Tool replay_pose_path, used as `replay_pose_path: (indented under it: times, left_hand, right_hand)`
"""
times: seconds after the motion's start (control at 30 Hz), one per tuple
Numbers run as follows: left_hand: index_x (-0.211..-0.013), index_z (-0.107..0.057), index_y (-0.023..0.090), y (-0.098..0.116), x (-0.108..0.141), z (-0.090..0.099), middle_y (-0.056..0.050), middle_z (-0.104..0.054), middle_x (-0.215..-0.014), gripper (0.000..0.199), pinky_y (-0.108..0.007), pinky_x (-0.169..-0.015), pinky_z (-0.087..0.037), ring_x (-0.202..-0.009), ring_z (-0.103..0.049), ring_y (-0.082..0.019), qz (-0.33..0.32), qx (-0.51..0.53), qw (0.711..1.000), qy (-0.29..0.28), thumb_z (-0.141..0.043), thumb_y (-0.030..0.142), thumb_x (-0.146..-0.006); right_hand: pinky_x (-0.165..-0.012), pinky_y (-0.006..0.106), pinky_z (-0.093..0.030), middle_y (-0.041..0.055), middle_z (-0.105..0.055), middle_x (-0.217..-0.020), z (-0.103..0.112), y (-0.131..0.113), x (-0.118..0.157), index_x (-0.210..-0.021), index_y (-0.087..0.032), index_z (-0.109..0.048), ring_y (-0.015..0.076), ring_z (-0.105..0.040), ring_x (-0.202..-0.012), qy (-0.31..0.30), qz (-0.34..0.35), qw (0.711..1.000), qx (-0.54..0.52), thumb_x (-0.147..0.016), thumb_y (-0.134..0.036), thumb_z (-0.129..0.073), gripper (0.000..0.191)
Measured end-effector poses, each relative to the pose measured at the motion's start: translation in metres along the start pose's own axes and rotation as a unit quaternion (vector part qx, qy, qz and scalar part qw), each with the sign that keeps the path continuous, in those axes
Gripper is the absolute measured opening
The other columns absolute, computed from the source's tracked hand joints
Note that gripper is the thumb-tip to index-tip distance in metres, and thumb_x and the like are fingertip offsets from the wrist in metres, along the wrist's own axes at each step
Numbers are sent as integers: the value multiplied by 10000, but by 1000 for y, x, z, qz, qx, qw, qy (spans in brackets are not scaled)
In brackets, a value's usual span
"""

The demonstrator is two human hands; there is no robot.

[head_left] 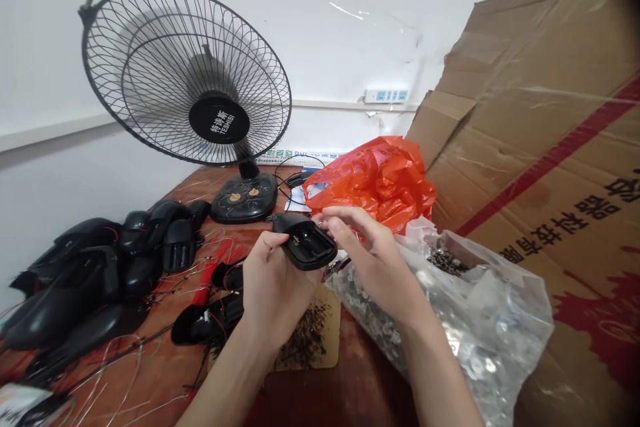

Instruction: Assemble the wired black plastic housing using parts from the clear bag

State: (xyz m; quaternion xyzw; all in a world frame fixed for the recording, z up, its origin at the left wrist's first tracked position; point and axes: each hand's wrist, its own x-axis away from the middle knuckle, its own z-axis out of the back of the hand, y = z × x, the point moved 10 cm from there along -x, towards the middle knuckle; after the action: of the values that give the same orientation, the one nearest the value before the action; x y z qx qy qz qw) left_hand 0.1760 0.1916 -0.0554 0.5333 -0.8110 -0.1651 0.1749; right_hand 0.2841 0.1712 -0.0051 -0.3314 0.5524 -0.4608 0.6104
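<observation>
A black plastic housing (313, 250) with a hollow compartment facing up is held above the table. My left hand (275, 287) grips it from the left and below, with the thumb on its near left edge. At its right end is my right hand (367, 253), thumb and index finger close together by the rim. Whatever sits between those fingertips is too small to make out. Beneath my hands lies a tan board (327, 340) strewn with small dark screws or bits. More black housings (200, 323) with thin wires rest just left of my left hand.
A black fan (245, 197) stands at the back left. Many black housings (95, 267) and loose wires cover the left side. An orange bag (375, 180) lies behind my hands. A clear bag of metal parts (470, 327) and a large cardboard box (530, 127) are on the right.
</observation>
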Motion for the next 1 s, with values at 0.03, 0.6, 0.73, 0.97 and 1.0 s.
replay_pose_path:
  times: [0.03, 0.6, 0.73, 0.97, 1.0]
  left_hand:
    - [-1022, -703, 96, 3, 0, 0, -114, -731, -1047, 309, -323, -923, -557, -1003, -689, -218, -21, -18, 1000, 5, -502, 217, -821]
    - [-1483, -446, 285, -24, 4, -8, -22, -411, -1562, 578, -432, -1252, -185, -1489, -295, -248, -20, -382, 919, -98, -597, 395, -935]
    - [-1473, -456, 313, -52, 30, -10, -7, -397, -1569, 628, -432, -1240, -211, -1479, -313, -270, 131, -541, 810, -185, -644, 465, -894]
    - [-1212, -705, 220, -38, 79, -60, -91, -758, -993, 331, -301, -771, -564, -881, -724, -222, 117, -446, 846, -269, -557, 368, -954]
    - [-1143, -729, 230, -20, 71, -59, -69, -756, -897, 288, -250, -642, -533, -720, -700, -178, 45, -440, 872, -211, -561, 365, -952]
  right_hand:
    - [-925, 338, -533, 50, -649, -1211, 4, 4, 0, -1144, -252, -632, 198, -608, -1133, 14, -18, 1000, 1, -976, -449, -540, 275]
    - [-747, 275, -580, 45, -710, -1036, 19, 22, -11, -1101, -217, -661, 162, -671, -895, 68, -23, 978, -197, -890, -286, -670, 222]
    - [-887, 303, -523, 43, -713, -1058, 49, 15, -9, -1098, -214, -686, 177, -658, -982, 178, 36, 977, -112, -899, -290, -661, 215]
    - [-899, 337, -489, 48, -696, -1127, 60, 9, -5, -1121, -230, -677, 205, -633, -1028, 209, 54, 975, -44, -917, -309, -630, 224]
    - [-906, 339, -486, 41, -696, -1128, 55, 9, -6, -1117, -235, -679, 204, -632, -1026, 186, 46, 981, -35, -924, -311, -619, 216]
